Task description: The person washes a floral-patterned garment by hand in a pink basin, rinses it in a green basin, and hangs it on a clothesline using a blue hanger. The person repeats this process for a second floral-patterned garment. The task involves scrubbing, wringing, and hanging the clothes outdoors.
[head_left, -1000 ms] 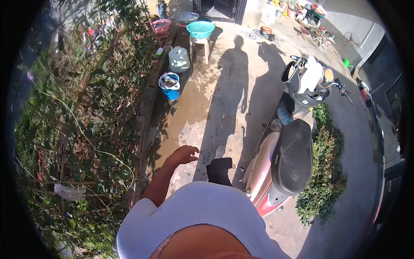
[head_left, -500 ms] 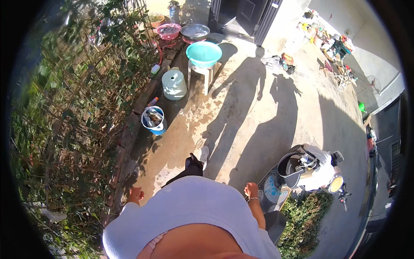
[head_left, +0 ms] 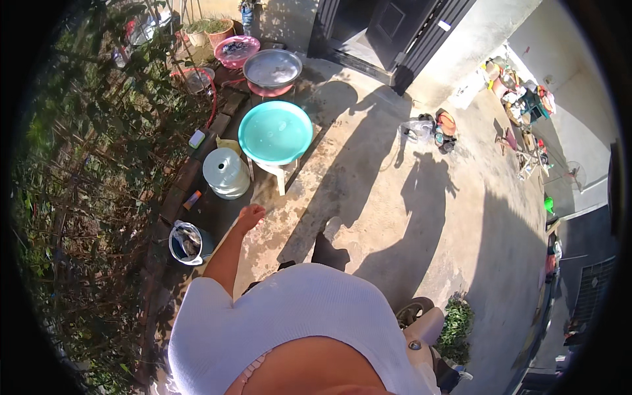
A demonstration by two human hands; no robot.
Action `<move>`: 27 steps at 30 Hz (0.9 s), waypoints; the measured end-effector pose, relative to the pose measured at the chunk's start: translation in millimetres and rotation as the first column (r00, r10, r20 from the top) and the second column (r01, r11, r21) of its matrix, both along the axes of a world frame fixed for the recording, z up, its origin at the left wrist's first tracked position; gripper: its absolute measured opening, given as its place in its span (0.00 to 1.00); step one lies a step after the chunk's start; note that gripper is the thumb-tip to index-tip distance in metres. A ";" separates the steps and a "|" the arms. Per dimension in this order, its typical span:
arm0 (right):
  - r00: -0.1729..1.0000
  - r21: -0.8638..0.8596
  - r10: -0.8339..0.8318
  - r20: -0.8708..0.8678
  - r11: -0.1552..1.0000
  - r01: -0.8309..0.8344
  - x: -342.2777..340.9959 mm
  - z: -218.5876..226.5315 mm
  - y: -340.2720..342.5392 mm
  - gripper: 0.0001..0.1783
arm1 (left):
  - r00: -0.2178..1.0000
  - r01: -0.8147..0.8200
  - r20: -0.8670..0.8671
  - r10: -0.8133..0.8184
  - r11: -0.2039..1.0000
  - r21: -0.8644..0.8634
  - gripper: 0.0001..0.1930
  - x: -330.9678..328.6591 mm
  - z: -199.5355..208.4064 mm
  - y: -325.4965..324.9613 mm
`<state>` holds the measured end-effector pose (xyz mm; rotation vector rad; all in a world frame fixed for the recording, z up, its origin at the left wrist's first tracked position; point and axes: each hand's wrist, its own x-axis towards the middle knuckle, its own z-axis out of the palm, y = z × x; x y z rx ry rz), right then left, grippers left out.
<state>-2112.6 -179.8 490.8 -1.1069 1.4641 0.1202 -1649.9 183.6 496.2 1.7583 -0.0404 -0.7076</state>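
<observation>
My left arm reaches forward, and my left hand [head_left: 251,216] is in the air with nothing in it, its fingers loosely bent and a little apart. Just ahead of it stands a turquoise basin [head_left: 276,131] on a pale stool [head_left: 274,176]. Beside that, to the left, is a white cylindrical container [head_left: 226,173] with a hole in its top. Left of my forearm stands a bucket [head_left: 187,242] with some cloth-like contents. My right hand is out of view, hidden on the far side of my body.
A metal basin [head_left: 272,68] and a pink basin [head_left: 236,51] stand farther ahead, near a dark open door [head_left: 390,29]. Dense plants [head_left: 85,191] line the left behind a brick edging. A scooter [head_left: 423,334] is close at right. Bags [head_left: 428,131] lie on the concrete.
I have moved forward, so the basins and bucket appear nearer. My left hand has swung forward from my side. My right hand has dropped out of view, and the scooter has slid behind.
</observation>
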 end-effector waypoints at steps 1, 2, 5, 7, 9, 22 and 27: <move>1.000 0.012 -0.008 -0.018 1.000 0.009 17.4 -10.9 -20.6 0.07 | 0.993 -0.026 0.111 0.026 1.000 -0.004 0.10 34.2 1.6 -28.7; 0.999 0.020 0.003 -0.036 1.000 -0.002 41.5 -16.4 -46.8 0.08 | 0.974 -0.095 0.206 0.094 0.995 -0.005 0.09 62.5 -8.7 -46.9; 0.996 0.026 0.049 -0.081 0.999 -0.047 121.4 -18.0 -134.8 0.08 | 0.811 -0.541 0.281 0.513 0.841 0.028 0.06 116.0 -41.7 -89.1; 0.991 0.029 0.112 -0.074 0.993 -0.110 193.4 -8.0 -202.6 0.08 | 0.644 -0.764 0.197 0.739 0.609 0.211 0.07 120.3 -82.7 -72.0; 0.986 0.019 0.162 -0.040 0.987 -0.161 270.0 4.8 -266.9 0.08 | 0.616 -0.672 0.340 0.710 0.249 0.698 0.11 101.6 -119.5 -32.2; 0.849 -0.252 0.526 -0.050 0.816 -0.520 880.4 73.2 -540.6 0.10 | -0.146 -0.831 0.574 0.806 -0.415 0.371 0.16 323.4 -34.8 -260.2; 0.494 0.031 0.863 -0.107 0.499 -0.866 987.3 53.6 -592.2 0.09 | -0.013 -1.000 0.559 0.829 -0.007 -0.014 0.10 578.0 4.8 -346.8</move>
